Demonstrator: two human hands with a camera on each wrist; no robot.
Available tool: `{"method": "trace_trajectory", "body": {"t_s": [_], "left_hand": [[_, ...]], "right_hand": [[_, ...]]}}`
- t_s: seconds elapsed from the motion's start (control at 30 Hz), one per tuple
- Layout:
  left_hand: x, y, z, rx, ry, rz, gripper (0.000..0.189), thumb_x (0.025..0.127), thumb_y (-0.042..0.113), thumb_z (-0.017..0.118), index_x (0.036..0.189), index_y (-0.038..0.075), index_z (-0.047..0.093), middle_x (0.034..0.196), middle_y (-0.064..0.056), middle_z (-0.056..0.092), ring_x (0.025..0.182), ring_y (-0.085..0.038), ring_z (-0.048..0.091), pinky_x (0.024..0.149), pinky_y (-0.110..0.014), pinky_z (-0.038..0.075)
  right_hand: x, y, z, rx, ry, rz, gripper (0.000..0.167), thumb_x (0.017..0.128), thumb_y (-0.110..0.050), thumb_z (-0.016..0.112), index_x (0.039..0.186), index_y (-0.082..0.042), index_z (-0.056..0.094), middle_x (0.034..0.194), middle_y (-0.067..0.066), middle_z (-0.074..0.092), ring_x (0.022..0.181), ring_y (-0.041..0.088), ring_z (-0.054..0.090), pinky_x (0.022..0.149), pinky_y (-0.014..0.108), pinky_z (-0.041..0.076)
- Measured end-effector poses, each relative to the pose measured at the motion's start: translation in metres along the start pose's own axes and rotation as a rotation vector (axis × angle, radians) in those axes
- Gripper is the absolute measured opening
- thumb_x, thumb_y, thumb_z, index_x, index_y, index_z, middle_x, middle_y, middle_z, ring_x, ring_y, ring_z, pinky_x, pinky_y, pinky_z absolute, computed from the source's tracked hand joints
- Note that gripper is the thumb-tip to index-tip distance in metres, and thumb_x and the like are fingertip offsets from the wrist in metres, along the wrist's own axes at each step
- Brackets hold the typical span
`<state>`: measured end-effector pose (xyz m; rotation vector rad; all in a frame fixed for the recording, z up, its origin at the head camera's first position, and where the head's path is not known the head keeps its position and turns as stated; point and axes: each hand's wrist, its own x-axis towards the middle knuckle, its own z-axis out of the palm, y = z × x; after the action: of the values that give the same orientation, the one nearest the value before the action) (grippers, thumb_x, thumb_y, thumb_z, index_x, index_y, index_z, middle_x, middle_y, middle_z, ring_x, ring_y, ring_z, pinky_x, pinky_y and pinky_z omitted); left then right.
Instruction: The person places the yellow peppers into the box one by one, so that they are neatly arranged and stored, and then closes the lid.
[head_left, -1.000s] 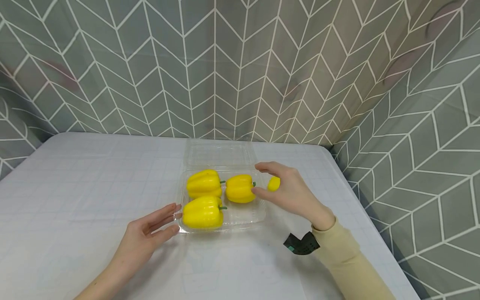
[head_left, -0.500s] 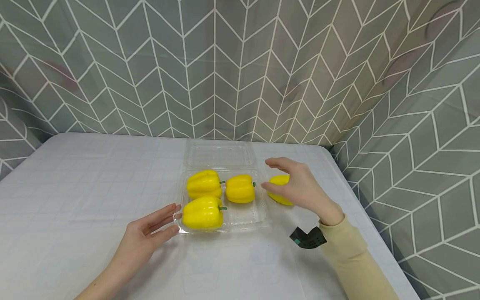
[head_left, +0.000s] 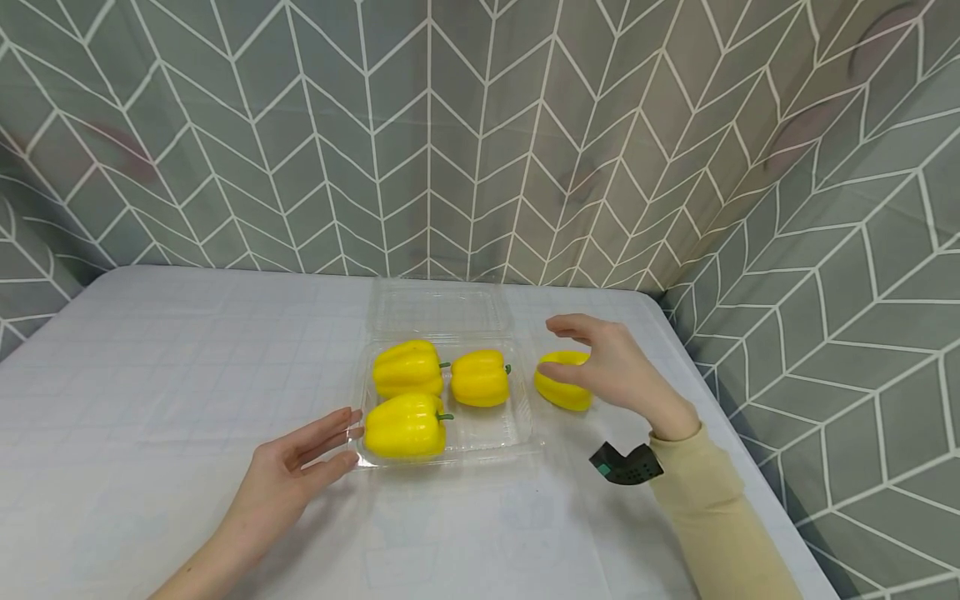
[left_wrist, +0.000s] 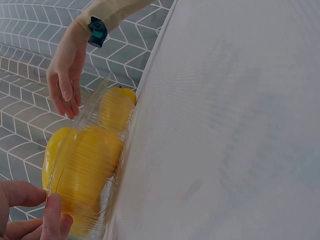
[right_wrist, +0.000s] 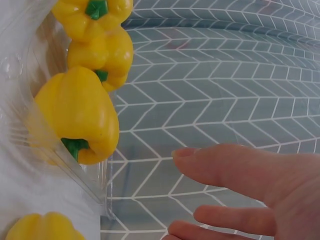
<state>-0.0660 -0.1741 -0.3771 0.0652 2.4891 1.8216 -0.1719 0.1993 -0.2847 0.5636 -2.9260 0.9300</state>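
A clear plastic clamshell container [head_left: 487, 433] lies on the table with its lid [head_left: 442, 307] folded back. Inside it are three yellow bell peppers, one at the front left [head_left: 405, 425], one behind it [head_left: 407, 367] and one at the right [head_left: 480, 377]. My left hand [head_left: 303, 458] pinches the container's left rim between thumb and fingers, as the left wrist view shows. A fourth yellow bell pepper [head_left: 566, 396] sits on the table just right of the container. Over it hovers my right hand [head_left: 618, 367], thumb and fingers spread apart, holding nothing; it partly hides that pepper in the head view.
White cloth covers the table [head_left: 187, 358]. A grey curtain [head_left: 450, 167] with white chevron lines hangs behind the table and along its right side. A black device [head_left: 626, 464] is worn at the right wrist, below the beige sleeve [head_left: 705, 500].
My right hand has moved right, from beside the right pepper in the container to over the loose one, which shows more now. My left hand stays at the container's rim.
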Motion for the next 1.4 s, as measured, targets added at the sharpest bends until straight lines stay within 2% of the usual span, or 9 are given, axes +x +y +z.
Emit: {"method": "trace_trajectory", "body": {"t_s": [0.8,1.13,1.4], "left_hand": [[0.001,0.001,0.000,0.012,0.013,0.010,0.059,0.091,0.031,0.075,0.144,0.016,0.054,0.142,0.001,0.060,0.116,0.007,0.059,0.089,-0.013,0.053],[0.002,0.001,0.000,-0.013,-0.002,-0.030,0.061,0.091,0.033,0.075,0.146,0.018,0.053,0.143,0.005,0.059,0.118,0.008,0.058,0.088,-0.014,0.054],[0.001,0.000,0.000,-0.022,-0.004,-0.023,0.061,0.091,0.032,0.075,0.145,0.017,0.053,0.143,0.004,0.059,0.118,0.007,0.058,0.088,-0.015,0.054]], "right_hand": [[0.007,0.017,-0.003,-0.032,-0.060,0.057,0.062,0.085,-0.027,0.080,0.137,-0.001,0.057,0.139,0.016,0.059,0.129,0.037,0.055,0.110,0.054,0.044],[0.010,0.025,-0.003,-0.039,-0.084,0.080,0.065,0.085,-0.029,0.080,0.139,-0.001,0.055,0.141,0.017,0.057,0.131,0.039,0.053,0.109,0.055,0.044],[0.011,0.030,-0.002,-0.047,-0.107,0.101,0.067,0.085,-0.029,0.080,0.141,-0.001,0.054,0.143,0.018,0.055,0.133,0.041,0.050,0.110,0.057,0.043]]}}
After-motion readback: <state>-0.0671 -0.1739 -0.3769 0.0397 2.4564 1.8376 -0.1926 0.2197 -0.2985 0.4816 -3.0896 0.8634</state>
